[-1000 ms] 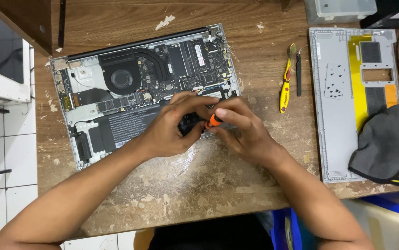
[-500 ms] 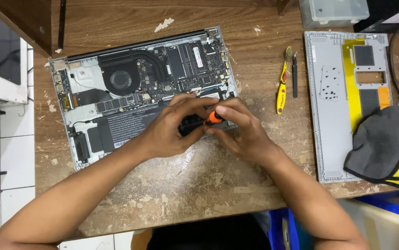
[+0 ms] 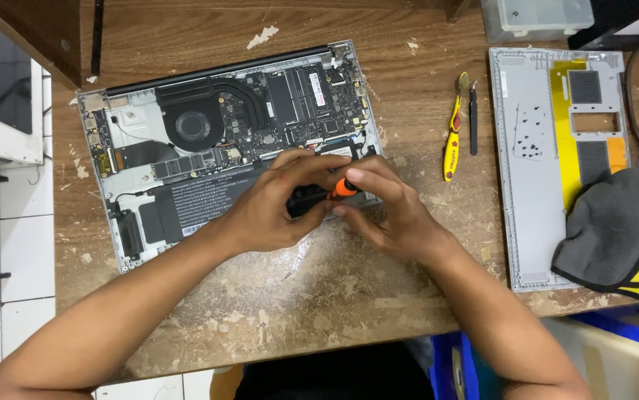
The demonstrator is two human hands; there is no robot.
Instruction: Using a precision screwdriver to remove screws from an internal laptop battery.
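Both hands, left hand (image 3: 275,211) and right hand (image 3: 386,211), pinch an orange-handled screwdriver (image 3: 344,188), apparently, over the opened laptop (image 3: 208,141) beneath their grip.

Looks like a small electronics repair workshop: scarred, paint-flecked wooden desk (image 3: 275,311), opened laptop (image 3: 223,141) w/ internals exposed, its removed bottom cover (image 3: 542,185), yellow-handled tool (image 3: 451,141) & tweezers (image 3: 473,122) alongside.

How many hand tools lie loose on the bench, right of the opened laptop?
2: yellow-handled tool and black tweezers, side by side between laptop and removed cover. The cloth may hide others.
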